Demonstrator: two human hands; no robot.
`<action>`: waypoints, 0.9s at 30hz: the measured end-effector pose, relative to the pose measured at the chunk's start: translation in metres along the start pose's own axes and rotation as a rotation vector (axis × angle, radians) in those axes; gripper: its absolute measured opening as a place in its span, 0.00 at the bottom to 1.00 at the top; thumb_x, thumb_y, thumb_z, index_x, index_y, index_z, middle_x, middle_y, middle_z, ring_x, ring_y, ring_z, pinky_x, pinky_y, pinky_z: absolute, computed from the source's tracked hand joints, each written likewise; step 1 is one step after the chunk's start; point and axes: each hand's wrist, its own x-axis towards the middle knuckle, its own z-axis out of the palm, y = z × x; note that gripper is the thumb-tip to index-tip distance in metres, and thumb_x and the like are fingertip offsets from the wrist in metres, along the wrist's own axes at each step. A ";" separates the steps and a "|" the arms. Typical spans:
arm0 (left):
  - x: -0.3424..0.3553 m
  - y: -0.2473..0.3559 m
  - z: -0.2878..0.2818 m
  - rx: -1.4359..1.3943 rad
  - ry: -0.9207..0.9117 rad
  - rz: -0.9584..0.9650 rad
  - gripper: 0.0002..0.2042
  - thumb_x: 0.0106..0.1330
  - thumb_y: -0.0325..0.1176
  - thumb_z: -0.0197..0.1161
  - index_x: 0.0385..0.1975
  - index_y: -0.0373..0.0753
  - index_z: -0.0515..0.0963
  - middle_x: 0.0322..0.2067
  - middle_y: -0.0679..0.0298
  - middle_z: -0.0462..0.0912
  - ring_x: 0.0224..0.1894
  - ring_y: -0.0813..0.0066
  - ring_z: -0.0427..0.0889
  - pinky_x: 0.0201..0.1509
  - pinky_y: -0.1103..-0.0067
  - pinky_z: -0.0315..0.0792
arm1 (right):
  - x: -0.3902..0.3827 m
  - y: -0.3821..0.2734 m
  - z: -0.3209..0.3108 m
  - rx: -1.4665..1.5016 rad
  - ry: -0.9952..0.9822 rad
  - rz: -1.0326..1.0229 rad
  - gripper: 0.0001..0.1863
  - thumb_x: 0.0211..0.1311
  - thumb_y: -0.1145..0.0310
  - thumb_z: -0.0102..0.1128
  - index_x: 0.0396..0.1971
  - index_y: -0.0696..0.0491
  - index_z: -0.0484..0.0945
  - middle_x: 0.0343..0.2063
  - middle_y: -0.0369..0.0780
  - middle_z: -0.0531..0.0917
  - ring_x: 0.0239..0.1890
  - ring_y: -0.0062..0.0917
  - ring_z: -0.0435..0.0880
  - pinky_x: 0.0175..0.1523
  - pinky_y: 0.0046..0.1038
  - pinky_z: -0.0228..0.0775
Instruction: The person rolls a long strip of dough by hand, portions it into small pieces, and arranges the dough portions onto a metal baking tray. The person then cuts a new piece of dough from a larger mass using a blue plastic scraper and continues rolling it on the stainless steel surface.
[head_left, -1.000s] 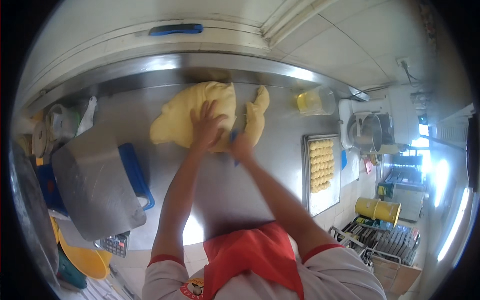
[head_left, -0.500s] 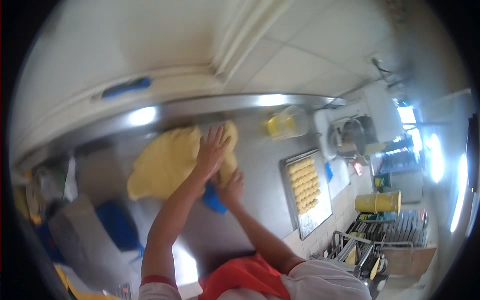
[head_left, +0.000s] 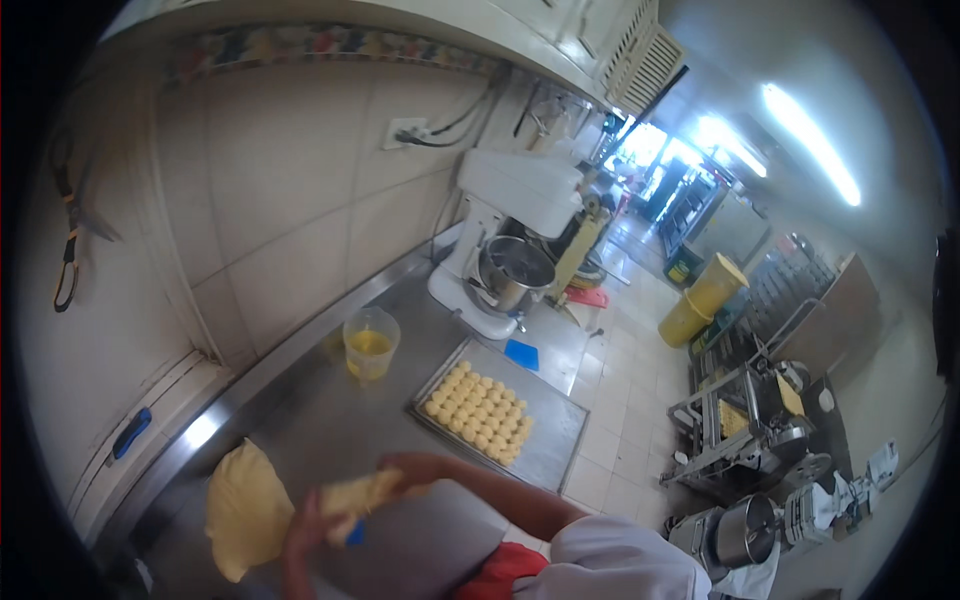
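Observation:
Low in the head view, my left hand (head_left: pixel 310 530) and my right hand (head_left: pixel 405 472), both blurred, grip opposite ends of a yellow dough strip (head_left: pixel 355 492). A blue scraper (head_left: pixel 354 532) shows just below the strip. The large, pale yellow dough mass (head_left: pixel 245 510) lies to their left on the steel worktable (head_left: pixel 340 420). A metal tray (head_left: pixel 560 430) holding rows of small dough balls (head_left: pixel 478 412) sits beyond my right hand, with a clear jug of yellow liquid (head_left: pixel 370 350) to its left.
A white stand mixer (head_left: pixel 515 195) with a steel bowl (head_left: pixel 510 270) and a blue flat piece (head_left: pixel 522 352) stand toward the back. A tiled walkway (head_left: pixel 610 410) runs along the right, bordered by a yellow drum (head_left: pixel 700 300), wheeled machinery (head_left: pixel 720 430) and another mixer bowl (head_left: pixel 740 530).
The view has swung right toward the room. My left hand has left the large dough mass, and the cut strip is now held between both hands, apart from that mass.

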 end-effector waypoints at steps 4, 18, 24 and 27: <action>-0.157 -0.009 0.091 -0.397 -0.180 -0.347 0.34 0.58 0.53 0.68 0.64 0.49 0.69 0.64 0.51 0.67 0.68 0.61 0.64 0.71 0.74 0.59 | -0.116 0.001 0.003 0.132 -0.397 0.232 0.36 0.46 0.61 0.73 0.58 0.51 0.71 0.51 0.45 0.78 0.56 0.37 0.75 0.61 0.34 0.65; -0.119 0.012 0.324 1.139 0.685 -0.395 0.41 0.66 0.58 0.54 0.73 0.44 0.46 0.71 0.47 0.53 0.72 0.49 0.53 0.68 0.48 0.53 | -0.169 0.036 0.128 -0.596 0.108 0.095 0.30 0.69 0.49 0.43 0.67 0.46 0.63 0.69 0.45 0.58 0.72 0.44 0.53 0.71 0.57 0.42; -0.070 0.033 0.240 0.951 0.790 -0.634 0.40 0.66 0.59 0.48 0.73 0.42 0.48 0.74 0.50 0.42 0.75 0.51 0.41 0.73 0.51 0.42 | -0.109 0.073 0.062 -0.648 0.457 0.140 0.32 0.69 0.45 0.43 0.65 0.52 0.64 0.68 0.46 0.60 0.72 0.44 0.52 0.72 0.55 0.39; -0.140 -0.009 0.273 0.818 0.611 -0.482 0.37 0.67 0.56 0.50 0.70 0.38 0.55 0.70 0.50 0.54 0.71 0.50 0.52 0.72 0.51 0.44 | -0.167 0.065 0.094 -0.472 0.329 0.134 0.31 0.67 0.48 0.50 0.63 0.53 0.67 0.65 0.45 0.63 0.72 0.39 0.54 0.72 0.51 0.43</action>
